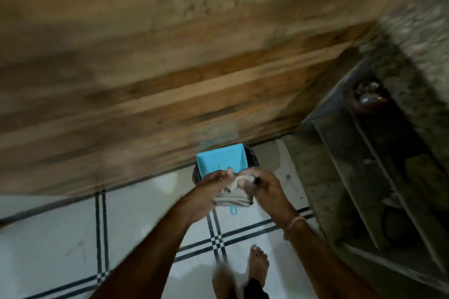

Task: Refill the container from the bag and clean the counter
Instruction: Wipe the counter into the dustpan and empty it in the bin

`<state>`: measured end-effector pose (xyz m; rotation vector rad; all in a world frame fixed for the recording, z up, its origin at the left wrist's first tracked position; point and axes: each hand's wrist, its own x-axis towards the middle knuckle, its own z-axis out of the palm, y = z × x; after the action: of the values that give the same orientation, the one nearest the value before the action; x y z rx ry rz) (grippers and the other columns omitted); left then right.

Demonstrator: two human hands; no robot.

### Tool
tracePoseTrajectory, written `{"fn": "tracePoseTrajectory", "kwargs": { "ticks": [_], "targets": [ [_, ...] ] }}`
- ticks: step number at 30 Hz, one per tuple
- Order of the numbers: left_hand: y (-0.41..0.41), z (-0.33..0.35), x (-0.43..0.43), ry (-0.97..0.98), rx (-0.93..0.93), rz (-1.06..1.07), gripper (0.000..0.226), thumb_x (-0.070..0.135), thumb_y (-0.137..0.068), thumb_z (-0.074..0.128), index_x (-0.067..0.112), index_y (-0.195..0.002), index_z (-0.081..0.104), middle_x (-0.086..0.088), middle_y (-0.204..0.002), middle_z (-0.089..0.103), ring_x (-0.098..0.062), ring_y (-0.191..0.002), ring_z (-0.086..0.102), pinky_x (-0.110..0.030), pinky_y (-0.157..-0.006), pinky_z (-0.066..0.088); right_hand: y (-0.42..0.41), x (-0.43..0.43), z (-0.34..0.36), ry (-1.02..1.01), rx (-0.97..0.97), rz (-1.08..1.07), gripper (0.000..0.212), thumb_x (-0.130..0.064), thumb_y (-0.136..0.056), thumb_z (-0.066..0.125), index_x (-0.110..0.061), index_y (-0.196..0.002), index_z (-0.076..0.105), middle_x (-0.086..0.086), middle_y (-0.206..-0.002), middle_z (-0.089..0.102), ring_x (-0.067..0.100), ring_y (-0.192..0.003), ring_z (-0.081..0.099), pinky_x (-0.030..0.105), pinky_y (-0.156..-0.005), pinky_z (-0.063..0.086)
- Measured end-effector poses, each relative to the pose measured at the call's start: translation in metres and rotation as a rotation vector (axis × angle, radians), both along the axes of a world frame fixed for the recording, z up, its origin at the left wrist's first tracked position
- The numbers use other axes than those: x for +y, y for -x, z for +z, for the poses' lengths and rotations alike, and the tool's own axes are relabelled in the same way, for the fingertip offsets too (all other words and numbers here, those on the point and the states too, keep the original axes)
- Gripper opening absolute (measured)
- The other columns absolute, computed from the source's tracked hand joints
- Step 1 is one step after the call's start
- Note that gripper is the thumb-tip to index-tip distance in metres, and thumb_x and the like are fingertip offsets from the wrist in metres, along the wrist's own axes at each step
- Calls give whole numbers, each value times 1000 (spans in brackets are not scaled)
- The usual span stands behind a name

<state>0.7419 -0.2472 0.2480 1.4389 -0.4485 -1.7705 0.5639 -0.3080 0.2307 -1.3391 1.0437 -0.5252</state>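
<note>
A turquoise dustpan [222, 159] is held tilted over a dark bin [251, 156] that stands on the floor against the wooden wall. A grey cloth [233, 199] is bunched between both hands over the dustpan's handle, whose blue tip [233, 211] pokes out below. My left hand [209, 191] grips the cloth and pan from the left. My right hand [264, 187] pinches the cloth's edge from the right. The view is blurred.
A wooden panel [170, 80] fills the upper view. White floor tiles with dark stripes [136, 213] lie below, with my bare feet [257, 262] on them. A granite counter edge [422, 38] and shelves with dim objects [369, 153] stand at the right.
</note>
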Motion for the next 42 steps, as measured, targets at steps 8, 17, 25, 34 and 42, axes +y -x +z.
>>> {"fn": "tracePoseTrajectory", "kwargs": {
  "ticks": [8, 17, 25, 34, 42],
  "targets": [
    [77, 219, 12, 238, -258, -183, 52, 53, -82, 77, 19, -120, 68, -11, -117, 75, -29, -112, 71, -49, -97, 55, 72, 36, 216, 43, -95, -299, 18, -11, -100, 66, 1, -85, 68, -2, -72, 65, 9, -67, 60, 25, -62, 50],
    [187, 356, -23, 422, -195, -42, 27, 26, -102, 63, 1, -105, 74, -14, -94, 79, -21, -79, 75, -30, -66, 60, 164, 55, 335, 66, -316, -650, 49, -20, -94, 76, -23, -138, 53, 8, -121, 72, 29, -112, 72, 53, -95, 60],
    [279, 369, -66, 456, -343, -45, 29, 24, -95, 73, 15, -114, 53, -8, -105, 70, -22, -91, 72, -40, -76, 62, 240, 36, 357, 367, -229, -895, 37, -21, -89, 70, -16, -117, 46, 26, -107, 68, 47, -92, 70, 64, -75, 59],
    [318, 337, -126, 610, -495, -328, 16, 0, -90, 71, 15, -96, 73, -8, -98, 76, -21, -90, 72, -20, -66, 54, 285, -7, 331, 281, -22, -920, 26, -8, -87, 76, -19, -110, 76, -8, -120, 72, 22, -112, 70, 50, -93, 61],
    [349, 277, -220, 701, -706, -616, 40, -1, -87, 73, 15, -124, 71, 1, -127, 71, -16, -120, 64, -32, -101, 53, 306, -79, 278, 212, 304, -928, 52, -16, -83, 84, -23, -132, 68, -2, -138, 64, 17, -120, 65, 43, -100, 59]
  ]
}}
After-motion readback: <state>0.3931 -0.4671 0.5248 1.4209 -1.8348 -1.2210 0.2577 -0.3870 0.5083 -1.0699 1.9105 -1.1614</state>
